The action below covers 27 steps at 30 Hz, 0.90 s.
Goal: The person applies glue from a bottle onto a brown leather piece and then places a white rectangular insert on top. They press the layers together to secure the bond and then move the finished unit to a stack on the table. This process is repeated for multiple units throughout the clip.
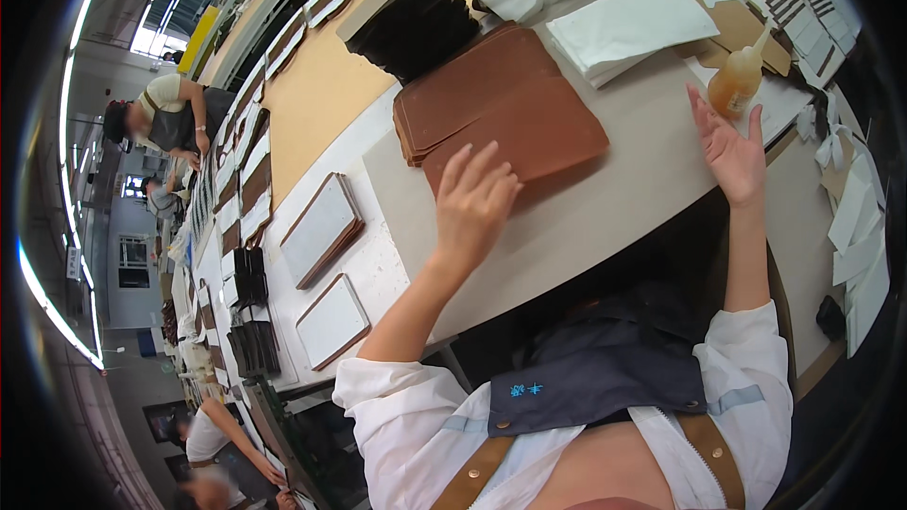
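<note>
Dark cloth apron [605, 380] hung nearest. Left hand [475, 200], fingers loosely spread, lay over smooth, flat brown leather [529, 99]. Right hand [733, 156], spread wide, hovered near a rounded amber bottle [734, 85].

Bright, long, white tube lights [47, 308] look bent at the left. Soft shade edges the flat, brown, leather-like sheets [520, 104]. Corners are black.

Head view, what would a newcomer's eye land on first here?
Probably the large stack of brown sheets on the table, with the person's left hand over its near edge. Next, the amber bottle with a pointed tip stands out at the right, close to the open right hand. Just beyond the brown sheets, a tall dark stack also catches the eye.
</note>
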Each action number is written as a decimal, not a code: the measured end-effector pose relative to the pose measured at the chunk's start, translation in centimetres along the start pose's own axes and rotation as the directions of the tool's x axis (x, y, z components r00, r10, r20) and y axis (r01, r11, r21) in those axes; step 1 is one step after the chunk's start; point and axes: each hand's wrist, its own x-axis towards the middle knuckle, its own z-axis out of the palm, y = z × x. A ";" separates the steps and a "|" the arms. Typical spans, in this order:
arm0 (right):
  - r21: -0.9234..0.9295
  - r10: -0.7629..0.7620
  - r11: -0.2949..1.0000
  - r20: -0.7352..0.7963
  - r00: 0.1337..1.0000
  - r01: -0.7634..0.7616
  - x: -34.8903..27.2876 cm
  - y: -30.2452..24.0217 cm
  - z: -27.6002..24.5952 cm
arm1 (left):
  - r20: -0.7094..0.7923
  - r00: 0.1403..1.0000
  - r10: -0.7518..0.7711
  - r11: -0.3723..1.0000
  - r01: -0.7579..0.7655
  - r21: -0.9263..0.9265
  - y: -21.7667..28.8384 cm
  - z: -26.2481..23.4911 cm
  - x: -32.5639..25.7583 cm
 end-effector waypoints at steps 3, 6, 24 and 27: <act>0.379 -0.074 0.921 -0.057 0.996 0.090 1.1 -0.1 1.4 | 0.032 0.999 -0.019 0.997 0.021 -0.068 3.0 0.1 -2.1; 0.608 -0.065 0.776 -0.189 0.980 0.169 2.7 -1.8 1.6 | 0.060 0.997 -0.043 0.994 0.048 -0.094 4.5 -0.1 -2.9; -0.860 -0.691 0.097 0.304 0.656 0.501 -2.9 2.9 4.7 | 0.228 0.968 0.104 0.983 -0.066 -0.171 5.9 2.4 3.1; -0.866 -0.689 0.031 0.342 0.639 0.498 -3.9 2.3 3.9 | 0.299 0.943 0.144 0.980 -0.094 -0.176 6.0 4.7 4.0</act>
